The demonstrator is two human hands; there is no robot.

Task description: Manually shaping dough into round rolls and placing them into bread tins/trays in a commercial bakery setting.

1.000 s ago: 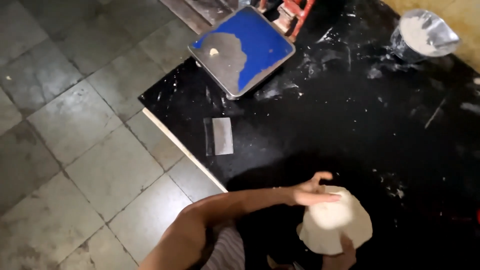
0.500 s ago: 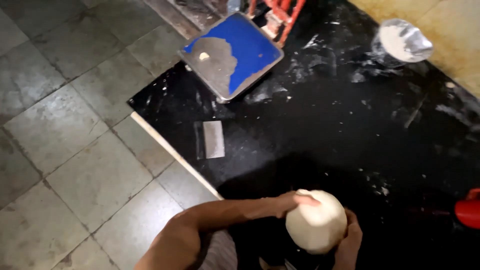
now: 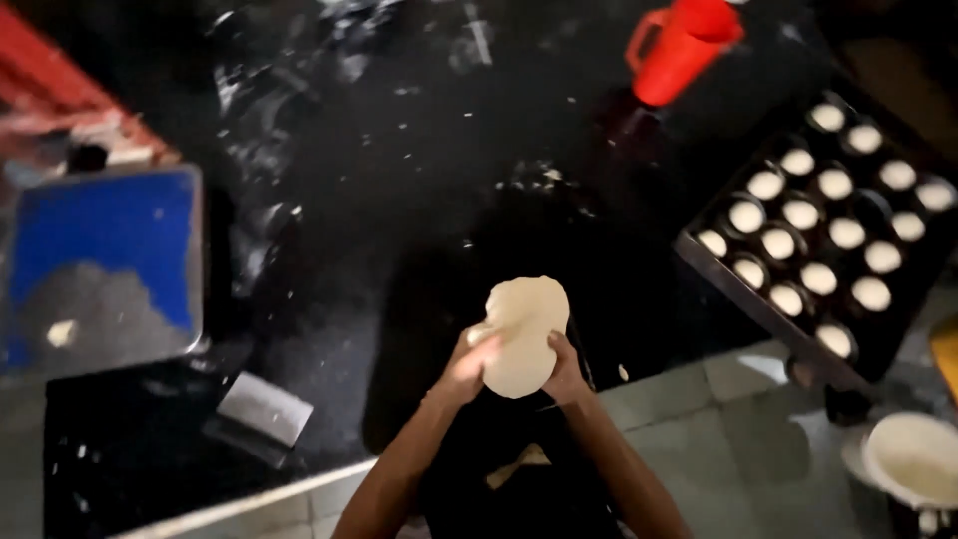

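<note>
A pale, flattened piece of dough (image 3: 524,329) is held up in front of me over the near edge of the black worktop (image 3: 419,180). My left hand (image 3: 461,365) grips its lower left side and my right hand (image 3: 565,371) grips its lower right side. Both forearms reach up from the bottom of the view.
A blue-topped scale (image 3: 95,265) with flour on it sits at the left. A metal scraper (image 3: 265,408) lies near the worktop's front edge. A red jug (image 3: 681,45) stands at the top right. A dark tray (image 3: 748,299) holds several dough balls. A white bowl (image 3: 913,461) sits at the lower right.
The view has swung right, bringing the tray, jug and bowl in. The dough was cradled by one hand with the other on top; both hands now hold it from below, stretched flatter.
</note>
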